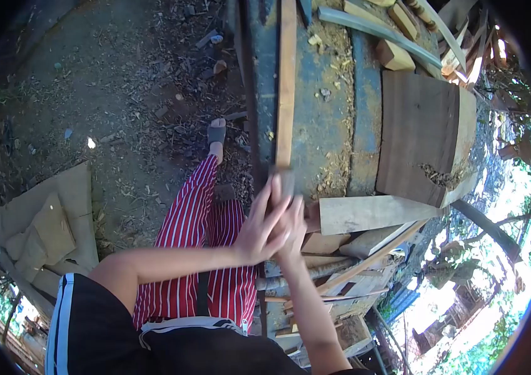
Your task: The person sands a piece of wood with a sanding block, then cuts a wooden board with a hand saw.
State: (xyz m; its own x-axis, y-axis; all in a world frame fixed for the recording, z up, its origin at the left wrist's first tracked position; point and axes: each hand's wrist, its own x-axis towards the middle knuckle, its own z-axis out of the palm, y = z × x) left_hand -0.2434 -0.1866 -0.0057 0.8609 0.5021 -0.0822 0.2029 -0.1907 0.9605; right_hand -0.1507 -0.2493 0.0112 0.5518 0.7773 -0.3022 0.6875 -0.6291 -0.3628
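My right hand (292, 224) grips a blurred block (284, 181); I can't tell the left hand's (258, 232) grip. The wood strip (287, 87) lies along the desk's (317, 131) left side, best worked with level, even pressure.

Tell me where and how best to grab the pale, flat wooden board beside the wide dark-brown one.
Take the pale, flat wooden board near the end closest to the hands, coming from above, fingers over both long edges. Its broad face is up, and its other end meets the wide dark-brown board, so that end looks harder to grip.
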